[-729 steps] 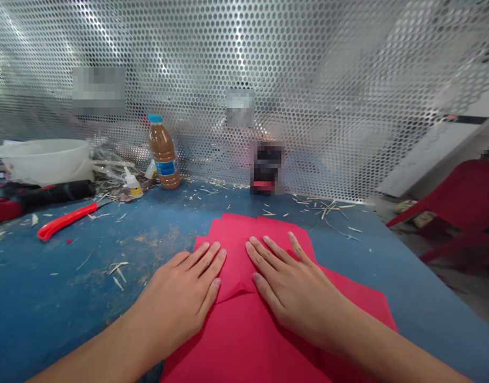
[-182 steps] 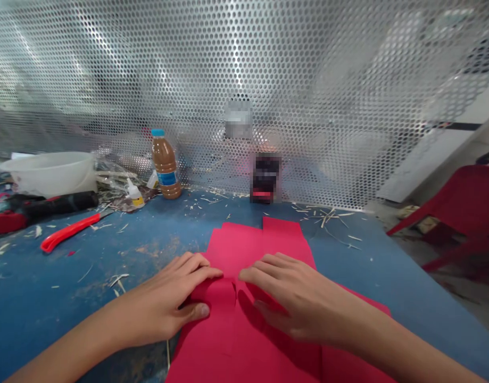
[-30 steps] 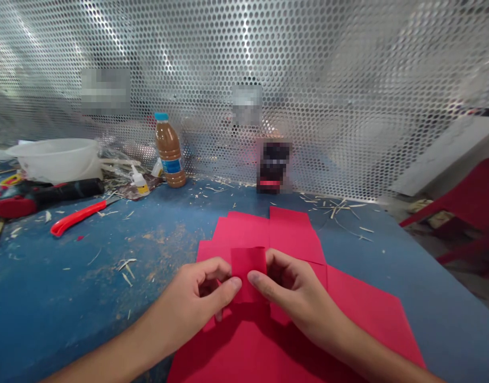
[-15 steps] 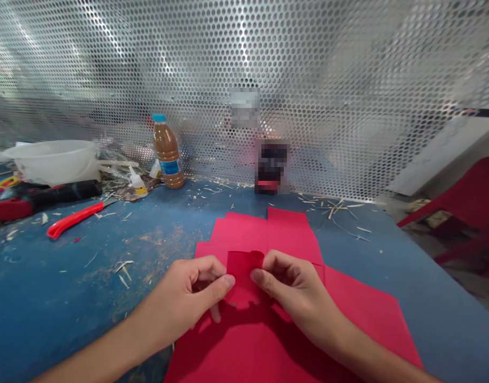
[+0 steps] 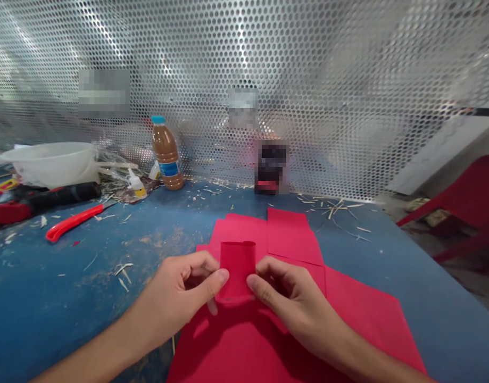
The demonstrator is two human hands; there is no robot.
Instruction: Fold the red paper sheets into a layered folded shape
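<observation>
A small piece of red paper (image 5: 238, 268) stands upright between my two hands, its top edge curled over at the right. My left hand (image 5: 190, 282) pinches its left side with thumb and fingers. On the opposite side, my right hand (image 5: 288, 287) grips the paper in the same way, thumb in front. Beneath both hands lie larger red paper sheets (image 5: 372, 314), partly overlapping and shaded by my hands. Smaller red rectangles (image 5: 290, 231) rest at the far end of these sheets.
On the blue table (image 5: 88, 298) are a red-handled knife (image 5: 74, 222), a small glue bottle (image 5: 136, 185), a brown-filled bottle (image 5: 167, 157), a white tub (image 5: 55, 165) and a red-black tool (image 5: 44, 202). Straw bits (image 5: 124, 271) lie scattered. Behind stands a perforated metal panel (image 5: 328, 96).
Both hands hold the red piece slightly further left. It now stands taller, its top edge flatter, and my right fingers have slid down its side.
</observation>
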